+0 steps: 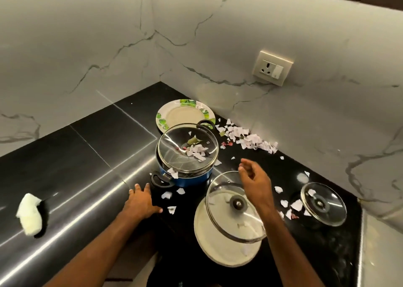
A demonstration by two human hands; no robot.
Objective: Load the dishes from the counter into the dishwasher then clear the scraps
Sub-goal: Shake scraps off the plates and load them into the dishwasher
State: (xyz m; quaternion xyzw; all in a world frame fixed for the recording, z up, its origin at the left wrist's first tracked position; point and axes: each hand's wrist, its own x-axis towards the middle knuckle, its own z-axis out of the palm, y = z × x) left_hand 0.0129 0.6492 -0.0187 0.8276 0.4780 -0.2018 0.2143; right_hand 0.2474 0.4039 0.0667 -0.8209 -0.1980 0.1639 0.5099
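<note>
In the back corner of the black bench (87,151) lay a plate (185,114) with green leaves on its rim, close to both walls. Just in front of it, touching or overlapping its near edge, stood a blue pot (187,180) with 2 black handles. A glass lid (174,153) sat tilted on the pot, carrying torn paper bits and a leaf. More scraps (246,139) were heaped along the right wall edge of the bench, with loose pieces scattered toward the front.

Near the front edge sat a white dish (226,249) with a second lid (236,208) leaning askew across it. Toward the right end, a small lid (323,204) rested on something dark that could not be made out. A white sponge (29,213) lay near the left front edge, well apart from the dishes. A socket (272,67) was set in the right wall.

The left hand (141,201) lay flat on the bench, fingers straight and spread, just beside the pot's near handle, gripping nothing. The right hand (254,177) hovered above the second lid, between the pot and the small lid, fingers loosely curled, nothing visible in it.
</note>
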